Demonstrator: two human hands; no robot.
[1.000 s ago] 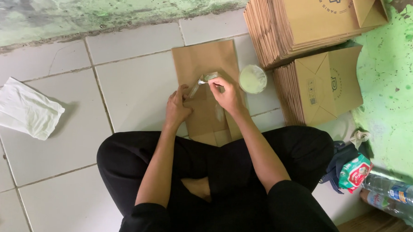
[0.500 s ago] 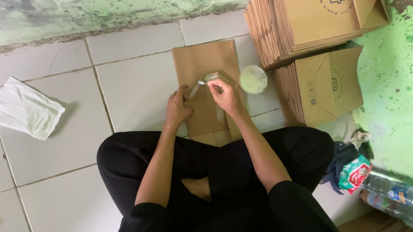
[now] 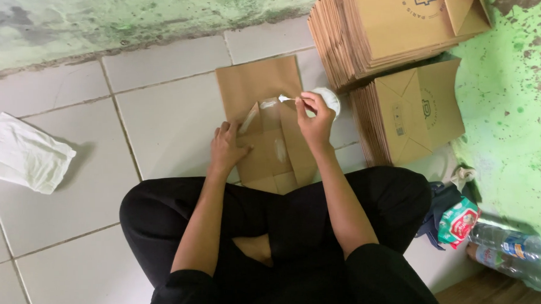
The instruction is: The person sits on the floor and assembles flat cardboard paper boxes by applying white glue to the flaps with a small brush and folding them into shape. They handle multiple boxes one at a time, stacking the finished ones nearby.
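Observation:
A flat brown paper bag (image 3: 257,86) lies on the white tiled floor in front of my crossed legs, its bottom flaps folded open toward me. White glue streaks show on the flaps. My left hand (image 3: 226,149) presses flat on the bag's left flap. My right hand (image 3: 315,119) pinches a small white glue stick or spreader (image 3: 285,99), its tip touching the upper fold. A small round white glue pot (image 3: 331,98) sits just behind my right hand, partly hidden.
Two stacks of folded brown paper bags (image 3: 398,27) (image 3: 410,114) stand at the right by a green wall. A white cloth (image 3: 22,153) lies at the left. A snack packet (image 3: 459,221) and a plastic bottle (image 3: 514,254) lie at the lower right.
My right hand has drawn the spreader rightward along the upper fold, leaving a white glue streak. My left hand stays pressed on the bag.

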